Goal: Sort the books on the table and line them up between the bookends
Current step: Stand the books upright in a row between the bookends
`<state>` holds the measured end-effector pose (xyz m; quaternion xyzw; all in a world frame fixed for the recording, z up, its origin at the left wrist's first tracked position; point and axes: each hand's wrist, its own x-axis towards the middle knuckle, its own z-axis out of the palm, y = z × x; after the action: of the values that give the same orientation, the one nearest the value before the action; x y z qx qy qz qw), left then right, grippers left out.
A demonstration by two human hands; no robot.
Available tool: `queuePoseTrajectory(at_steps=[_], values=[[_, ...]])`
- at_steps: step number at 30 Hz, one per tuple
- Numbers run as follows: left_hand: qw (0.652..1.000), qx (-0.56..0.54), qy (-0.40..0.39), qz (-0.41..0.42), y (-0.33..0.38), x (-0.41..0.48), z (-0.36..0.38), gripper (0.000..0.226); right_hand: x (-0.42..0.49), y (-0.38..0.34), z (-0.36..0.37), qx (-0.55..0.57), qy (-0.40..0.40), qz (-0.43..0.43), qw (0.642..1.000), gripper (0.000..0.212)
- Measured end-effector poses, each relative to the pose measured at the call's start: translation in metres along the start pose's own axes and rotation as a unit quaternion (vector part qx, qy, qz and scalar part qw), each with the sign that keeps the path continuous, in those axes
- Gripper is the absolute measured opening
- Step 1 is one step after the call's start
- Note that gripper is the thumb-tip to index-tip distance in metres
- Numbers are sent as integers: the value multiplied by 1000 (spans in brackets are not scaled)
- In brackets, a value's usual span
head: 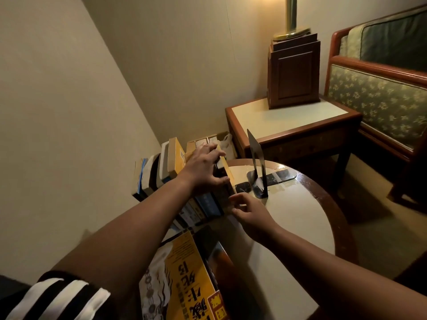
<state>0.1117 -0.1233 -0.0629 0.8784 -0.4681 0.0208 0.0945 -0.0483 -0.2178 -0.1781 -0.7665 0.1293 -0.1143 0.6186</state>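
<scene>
A row of upright books [161, 167] stands along the left side of the round table [300, 218], spines facing me. My left hand [205, 166] grips the top of the books at the row's right end, fingers over the far side and thumb on the near side. My right hand [248, 210] touches the lower corner of the rightmost book [227, 172] with curled fingertips. A black metal bookend [257, 167] stands just right of the row, a small gap between them. A yellow book [184, 278] lies flat at the near edge, beside a dark book [217, 255].
A wooden side table [288, 125] with a lamp base [292, 72] stands behind the round table. A green patterned armchair [379, 98] is at the right. A cardboard box [215, 138] sits on the floor by the wall.
</scene>
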Motion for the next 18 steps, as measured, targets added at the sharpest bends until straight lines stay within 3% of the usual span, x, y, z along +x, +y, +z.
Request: queuePoseTrajectory(at_steps=[8, 11, 15, 18], values=[[999, -8, 39, 6, 3, -2, 2, 69, -8, -16, 47, -90, -141, 14, 986, 28], [999, -9, 38, 2, 5, -3, 1, 68, -5, -27, 70, -199, -200, -27, 959, 48], [999, -14, 41, -6, 4, -3, 2, 67, 4, -29, 90, -340, -284, 10, 896, 94], [999, -16, 39, -9, 5, -3, 2, 66, 3, -27, 91, -362, -306, 19, 881, 99]])
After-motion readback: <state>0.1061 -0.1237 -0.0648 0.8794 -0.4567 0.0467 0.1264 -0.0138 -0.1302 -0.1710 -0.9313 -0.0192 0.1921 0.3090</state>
